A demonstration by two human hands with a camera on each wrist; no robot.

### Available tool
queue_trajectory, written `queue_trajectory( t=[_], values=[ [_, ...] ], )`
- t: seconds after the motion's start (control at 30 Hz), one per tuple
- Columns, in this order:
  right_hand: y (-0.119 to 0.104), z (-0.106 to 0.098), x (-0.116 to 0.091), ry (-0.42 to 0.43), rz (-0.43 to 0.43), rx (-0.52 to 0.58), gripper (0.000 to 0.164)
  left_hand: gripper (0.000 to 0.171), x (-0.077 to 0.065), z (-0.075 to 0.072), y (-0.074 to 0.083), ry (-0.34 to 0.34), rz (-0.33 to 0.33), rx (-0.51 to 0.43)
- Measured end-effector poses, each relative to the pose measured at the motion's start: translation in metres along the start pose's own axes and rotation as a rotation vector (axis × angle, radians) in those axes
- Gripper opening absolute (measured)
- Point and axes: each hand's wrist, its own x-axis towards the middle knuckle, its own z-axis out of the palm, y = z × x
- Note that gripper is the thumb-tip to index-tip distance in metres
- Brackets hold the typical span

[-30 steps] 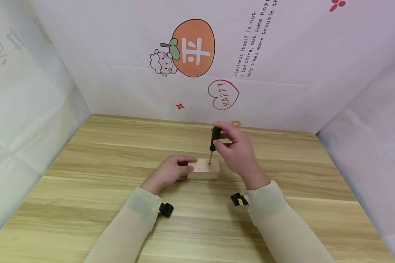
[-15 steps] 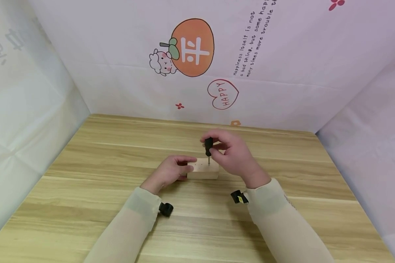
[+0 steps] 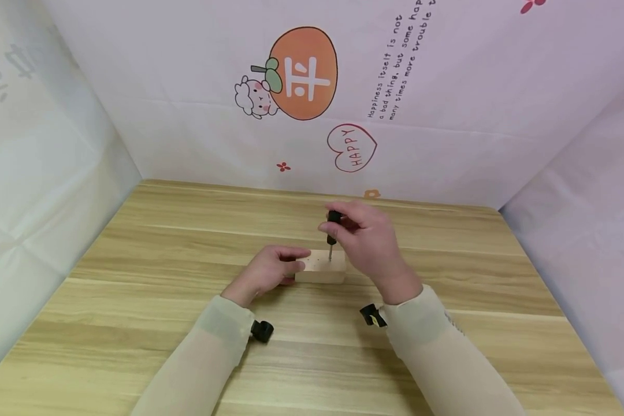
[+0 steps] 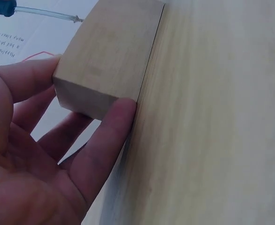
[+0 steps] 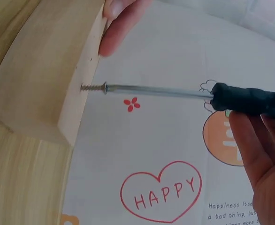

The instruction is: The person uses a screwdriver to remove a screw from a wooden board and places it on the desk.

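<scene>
A pale wooden block (image 3: 319, 277) with small holes in its top lies on the table. My left hand (image 3: 267, 270) grips its left end, thumb on the near side; in the left wrist view the fingers press the end of the block (image 4: 109, 47). My right hand (image 3: 371, 242) holds a black-handled screwdriver (image 3: 332, 236) nearly upright over the block's right part. In the right wrist view the screwdriver's tip (image 5: 151, 91) meets the head of a screw (image 5: 93, 87). Part of the screw's thread stands out of the block, its point hidden in the wood.
The wood-grain table (image 3: 312, 358) ends at the back against a white printed cloth (image 3: 197, 115). More white cloth hangs at the left and right sides. A small black wrist camera (image 3: 262, 331) sits at the left cuff, another wrist camera (image 3: 372, 316) at the right.
My right hand has moved slightly left, and its fingers have shifted round the handle. The screwdriver leaned right a second ago and is now more upright. Left hand and block keep their place.
</scene>
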Motion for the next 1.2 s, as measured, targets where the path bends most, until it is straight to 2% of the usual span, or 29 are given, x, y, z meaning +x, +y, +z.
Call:
queue_trajectory(
  t=[0.1,0.23,0.4,0.47,0.53,0.67,0.73,0.83,0.9,0.97,1.07,1.2],
  values=[
    [-0.002,-0.001,0.001,-0.025,0.063,0.019,0.029,0.029,0.0,0.0,0.001,0.006,-0.011,0.021],
    [-0.001,-0.006,0.005,-0.107,0.121,0.099,0.016,0.028,0.0,0.0,0.002,0.016,-0.017,0.04],
    [0.01,-0.015,0.013,-0.26,0.144,0.297,0.009,0.028,-0.002,0.0,0.001,0.019,-0.027,0.043],
    [0.015,-0.014,0.013,-0.278,0.129,0.342,0.01,0.028,-0.002,0.0,0.001,0.02,-0.033,0.037],
    [0.016,-0.009,0.011,-0.241,0.076,0.279,0.018,0.028,-0.002,0.001,0.0,0.024,-0.038,0.03],
    [0.008,0.004,0.0,-0.045,-0.058,-0.021,0.032,0.028,-0.002,0.004,-0.001,0.03,-0.045,0.016],
    [0.003,0.009,-0.004,0.046,-0.107,-0.144,0.031,0.027,-0.003,0.005,-0.001,0.037,-0.043,0.011],
    [-0.004,0.015,-0.007,0.121,-0.135,-0.234,0.029,0.027,-0.003,0.005,-0.002,0.047,-0.038,0.0],
    [-0.008,0.017,-0.008,0.136,-0.107,-0.241,0.033,0.027,-0.003,0.004,-0.002,0.053,-0.035,-0.003],
    [-0.01,0.018,-0.007,0.13,-0.06,-0.186,0.032,0.027,-0.003,0.004,-0.001,0.052,-0.035,0.0],
    [-0.009,0.015,-0.006,0.095,0.031,-0.045,0.024,0.027,-0.002,0.003,0.001,0.042,-0.036,0.014],
    [0.0,0.005,0.0,-0.026,0.13,0.198,0.017,0.027,0.0,0.003,0.002,0.033,-0.034,0.029]
  ],
)
